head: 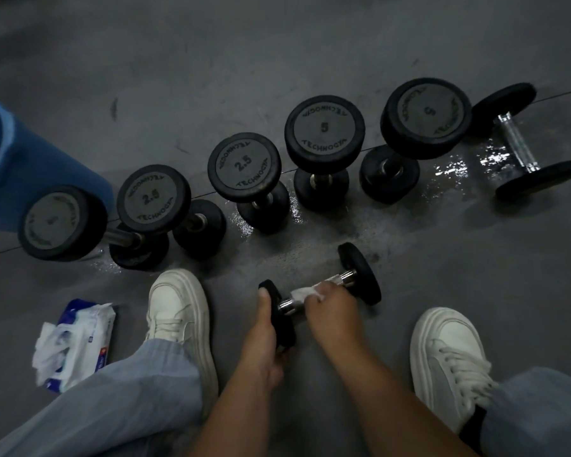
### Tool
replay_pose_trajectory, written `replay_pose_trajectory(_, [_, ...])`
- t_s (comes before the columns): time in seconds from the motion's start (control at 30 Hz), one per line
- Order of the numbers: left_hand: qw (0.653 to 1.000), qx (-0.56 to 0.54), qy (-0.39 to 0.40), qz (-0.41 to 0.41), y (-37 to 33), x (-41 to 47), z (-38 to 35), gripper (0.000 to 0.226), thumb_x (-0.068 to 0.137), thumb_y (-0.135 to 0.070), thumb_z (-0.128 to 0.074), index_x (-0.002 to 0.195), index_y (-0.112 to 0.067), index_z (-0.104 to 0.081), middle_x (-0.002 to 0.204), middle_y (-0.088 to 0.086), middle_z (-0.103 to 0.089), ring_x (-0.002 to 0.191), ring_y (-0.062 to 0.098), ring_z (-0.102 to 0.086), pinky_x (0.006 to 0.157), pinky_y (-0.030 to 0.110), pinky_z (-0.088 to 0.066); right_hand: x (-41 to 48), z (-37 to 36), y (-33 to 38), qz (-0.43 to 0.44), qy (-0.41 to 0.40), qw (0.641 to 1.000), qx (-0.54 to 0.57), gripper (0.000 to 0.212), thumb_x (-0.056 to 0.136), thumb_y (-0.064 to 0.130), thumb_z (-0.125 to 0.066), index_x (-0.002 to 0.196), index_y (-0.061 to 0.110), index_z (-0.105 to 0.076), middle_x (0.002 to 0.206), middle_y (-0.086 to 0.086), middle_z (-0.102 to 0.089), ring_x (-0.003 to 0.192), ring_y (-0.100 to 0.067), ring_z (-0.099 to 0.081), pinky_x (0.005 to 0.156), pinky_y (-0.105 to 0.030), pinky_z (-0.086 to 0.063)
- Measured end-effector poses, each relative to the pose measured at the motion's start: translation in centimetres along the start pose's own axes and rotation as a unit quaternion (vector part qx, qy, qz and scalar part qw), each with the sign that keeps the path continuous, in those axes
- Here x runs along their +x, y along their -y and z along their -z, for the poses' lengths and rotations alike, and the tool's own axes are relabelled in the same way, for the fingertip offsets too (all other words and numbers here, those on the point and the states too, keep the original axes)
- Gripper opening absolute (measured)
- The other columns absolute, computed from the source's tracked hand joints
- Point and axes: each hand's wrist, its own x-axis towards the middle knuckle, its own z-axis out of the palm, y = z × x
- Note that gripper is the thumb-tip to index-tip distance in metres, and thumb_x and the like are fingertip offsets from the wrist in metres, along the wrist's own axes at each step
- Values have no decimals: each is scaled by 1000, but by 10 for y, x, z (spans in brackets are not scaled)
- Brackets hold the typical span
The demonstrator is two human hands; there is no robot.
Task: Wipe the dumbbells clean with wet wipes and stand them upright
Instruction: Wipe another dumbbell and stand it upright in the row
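A small black dumbbell (pixel 360 273) lies on its side on the grey floor between my feet. My left hand (pixel 264 328) grips its near head. My right hand (pixel 332 308) holds a white wet wipe (pixel 302 294) wrapped around the chrome handle. Behind it, several black dumbbells stand upright in a row, among them a 2.5 dumbbell (pixel 244 167) and a 5 dumbbell (pixel 324 128). One more dumbbell (pixel 518 145) lies flat at the far right. A pack of wet wipes (pixel 80 338) lies on the floor at the left.
A blue bucket (pixel 14 159) stands at the far left behind the row. My white shoes (pixel 178 311) (pixel 449 354) flank the lying dumbbell. Wet patches (pixel 455 166) shine on the floor near the right-hand dumbbells.
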Motion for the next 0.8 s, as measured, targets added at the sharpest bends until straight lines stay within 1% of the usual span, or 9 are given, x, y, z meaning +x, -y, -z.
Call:
replay_pose_trajectory(0.1, [1000,13,-11,-10,-2,-2,2,59,85,-69,-53,114,-19,-68,103,6,-73,88,19,-68,59,27,-51,-4,-2,0,-18,-82,995,48,25,90,2,-49,105,9,-68,112,-2,-58,110,-13,-55,87,3,-26])
replay_pose_trajectory(0.23, [1000,21,13,-13,-7,-4,3,56,90,-64,-50,115,-18,-69,96,5,-77,82,17,-74,77,33,-56,-10,-11,3,41,94,995,7,24,92,14,-52,111,9,-66,110,-8,-62,106,-23,-58,87,-15,-38])
replay_pose_trajectory(0.37, [999,32,13,-18,0,-2,9,70,75,-73,-57,124,-22,-66,111,3,-74,105,21,-69,97,41,-51,-12,-12,-6,-32,-21,999,32,20,89,6,-53,104,6,-66,122,-13,-57,113,-25,-55,94,-17,-36])
replay_pose_trajectory(0.4, [999,31,18,-18,3,-2,11,75,71,-73,-59,127,-22,-64,115,3,-73,110,22,-67,101,43,-50,-14,-12,-6,-36,-1,999,37,15,89,9,-54,99,7,-66,120,-12,-58,110,-24,-57,90,-16,-37])
replay_pose_trajectory(0.47, [999,23,30,-22,8,-5,11,75,72,-69,-58,130,-21,-62,118,4,-72,112,21,-67,96,42,-52,-16,-11,-8,-18,59,997,38,15,89,14,-54,94,8,-66,114,-11,-61,105,-22,-59,82,-13,-36])
replay_pose_trajectory(0.57, [999,4,25,-20,14,-11,11,67,74,-65,-58,127,-23,-63,117,1,-72,109,18,-67,74,32,-53,-5,-2,-8,-45,-51,995,71,21,89,10,-50,98,2,-66,110,-15,-62,103,-23,-57,80,-8,-30])
replay_pose_trajectory(0.63, [999,19,17,-21,19,-11,13,65,76,-65,-60,125,-23,-63,114,3,-73,104,19,-70,69,30,-56,-2,-2,-6,-52,-18,996,72,17,90,8,-53,100,3,-66,109,-13,-62,100,-21,-58,80,-8,-31])
replay_pose_trajectory(0.73, [997,76,1,-32,26,-13,22,78,64,-73,-65,120,-17,-67,109,9,-74,103,25,-71,90,40,-56,-2,-4,6,-56,99,989,92,10,91,17,-56,94,15,-65,89,2,-62,86,-14,-58,65,-11,-38])
replay_pose_trajectory(0.8, [993,115,-12,-28,33,-16,27,86,57,-78,-68,116,-16,-67,108,13,-74,101,31,-70,91,41,-52,2,-5,8,-55,28,995,83,13,92,16,-54,97,13,-65,91,3,-59,83,-11,-53,64,-14,-36])
